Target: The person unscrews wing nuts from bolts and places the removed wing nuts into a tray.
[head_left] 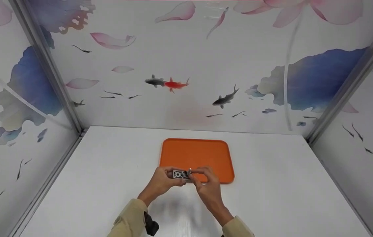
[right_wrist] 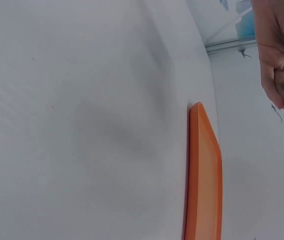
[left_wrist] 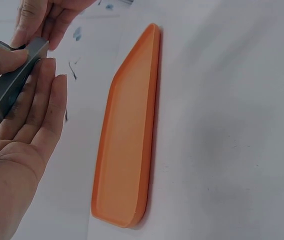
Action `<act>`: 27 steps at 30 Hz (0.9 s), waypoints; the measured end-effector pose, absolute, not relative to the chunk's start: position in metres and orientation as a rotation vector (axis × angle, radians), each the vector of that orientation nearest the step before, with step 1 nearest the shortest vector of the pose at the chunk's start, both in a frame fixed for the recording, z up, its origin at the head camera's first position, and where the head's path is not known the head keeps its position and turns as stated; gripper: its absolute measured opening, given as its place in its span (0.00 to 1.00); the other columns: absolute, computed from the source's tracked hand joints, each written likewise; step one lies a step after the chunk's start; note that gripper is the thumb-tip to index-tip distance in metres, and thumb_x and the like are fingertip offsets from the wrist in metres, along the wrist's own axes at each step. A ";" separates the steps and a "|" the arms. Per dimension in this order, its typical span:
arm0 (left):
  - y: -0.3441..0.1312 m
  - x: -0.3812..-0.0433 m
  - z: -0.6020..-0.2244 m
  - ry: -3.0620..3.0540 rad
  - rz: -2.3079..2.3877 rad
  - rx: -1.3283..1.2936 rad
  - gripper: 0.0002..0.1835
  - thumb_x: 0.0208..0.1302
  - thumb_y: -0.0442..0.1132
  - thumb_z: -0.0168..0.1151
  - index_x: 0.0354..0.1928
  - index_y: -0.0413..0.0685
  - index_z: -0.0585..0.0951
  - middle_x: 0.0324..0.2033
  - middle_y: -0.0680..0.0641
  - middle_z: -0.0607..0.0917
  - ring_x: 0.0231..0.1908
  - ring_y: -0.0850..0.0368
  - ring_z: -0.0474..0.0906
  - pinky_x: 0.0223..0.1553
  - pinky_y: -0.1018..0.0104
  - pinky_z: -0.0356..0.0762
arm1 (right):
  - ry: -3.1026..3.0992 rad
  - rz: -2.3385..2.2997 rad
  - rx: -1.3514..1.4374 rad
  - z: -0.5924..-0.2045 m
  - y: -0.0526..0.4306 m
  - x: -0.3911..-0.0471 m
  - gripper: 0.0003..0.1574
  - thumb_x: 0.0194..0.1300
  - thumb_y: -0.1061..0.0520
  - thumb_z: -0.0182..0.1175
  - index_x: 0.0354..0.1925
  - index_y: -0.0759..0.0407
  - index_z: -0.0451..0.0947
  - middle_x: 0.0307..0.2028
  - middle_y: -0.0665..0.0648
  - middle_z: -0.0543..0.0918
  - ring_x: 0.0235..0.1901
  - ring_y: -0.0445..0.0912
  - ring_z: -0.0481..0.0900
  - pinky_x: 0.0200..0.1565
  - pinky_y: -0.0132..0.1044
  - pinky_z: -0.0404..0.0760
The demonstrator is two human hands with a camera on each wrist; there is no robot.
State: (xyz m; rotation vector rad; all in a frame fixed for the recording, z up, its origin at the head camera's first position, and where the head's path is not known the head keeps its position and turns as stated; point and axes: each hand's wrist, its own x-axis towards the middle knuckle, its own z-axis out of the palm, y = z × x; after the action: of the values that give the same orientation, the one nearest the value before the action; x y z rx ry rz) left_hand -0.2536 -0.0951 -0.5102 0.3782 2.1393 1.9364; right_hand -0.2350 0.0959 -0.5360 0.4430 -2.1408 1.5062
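My left hand (head_left: 160, 181) grips a small dark grey rectangular block (left_wrist: 19, 73) between thumb and fingers. In the head view the block's upper face shows a black-and-white pattern with round shapes. At the block's right end, the thumb and fingertips of my right hand (head_left: 210, 190) pinch a small shiny piece (head_left: 189, 171); its kind is too small to tell. Both hands are above the near edge of an orange tray (head_left: 195, 151). The right wrist view catches the left hand (right_wrist: 281, 55) at the upper right, with most of the block out of frame.
The orange tray lies flat on a white table (head_left: 117, 151). Behind the table stands a white wall panel (head_left: 193, 56) printed with fish and petals, and similar panels close off both sides. A black strap piece (head_left: 151, 224) hangs at the left sleeve.
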 end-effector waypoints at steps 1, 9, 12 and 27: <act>-0.095 -0.254 -0.510 2.141 1.937 0.378 0.21 0.59 0.30 0.70 0.54 0.31 0.81 0.46 0.36 0.88 0.41 0.55 0.88 0.46 0.63 0.88 | -2.138 1.508 0.434 -0.536 0.096 -0.235 0.09 0.61 0.56 0.70 0.41 0.47 0.85 0.40 0.47 0.84 0.44 0.48 0.82 0.49 0.37 0.85; -0.095 -0.255 -0.511 2.105 1.961 0.359 0.21 0.57 0.27 0.68 0.54 0.29 0.80 0.45 0.35 0.88 0.42 0.53 0.89 0.45 0.63 0.88 | -2.120 1.467 0.338 -0.536 0.092 -0.237 0.10 0.56 0.63 0.73 0.36 0.53 0.83 0.36 0.52 0.83 0.41 0.44 0.81 0.43 0.30 0.84; -0.095 -0.255 -0.510 2.124 1.947 0.355 0.21 0.57 0.28 0.69 0.54 0.30 0.81 0.45 0.36 0.88 0.42 0.54 0.88 0.45 0.63 0.88 | -2.109 1.429 0.322 -0.537 0.090 -0.238 0.11 0.54 0.68 0.72 0.34 0.58 0.82 0.34 0.55 0.83 0.39 0.45 0.81 0.41 0.34 0.86; -0.096 -0.253 -0.509 2.168 1.920 0.337 0.22 0.57 0.29 0.70 0.54 0.31 0.81 0.44 0.37 0.88 0.41 0.55 0.88 0.45 0.63 0.88 | -2.118 1.439 0.419 -0.538 0.092 -0.235 0.12 0.57 0.57 0.72 0.42 0.50 0.87 0.40 0.49 0.85 0.44 0.46 0.82 0.51 0.41 0.83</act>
State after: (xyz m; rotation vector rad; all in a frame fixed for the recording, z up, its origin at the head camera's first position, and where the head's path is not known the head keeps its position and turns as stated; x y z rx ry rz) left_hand -0.2531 -0.0956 -0.5090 0.3372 2.1681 1.9200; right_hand -0.2348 0.0923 -0.5377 0.4188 -2.1183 1.4385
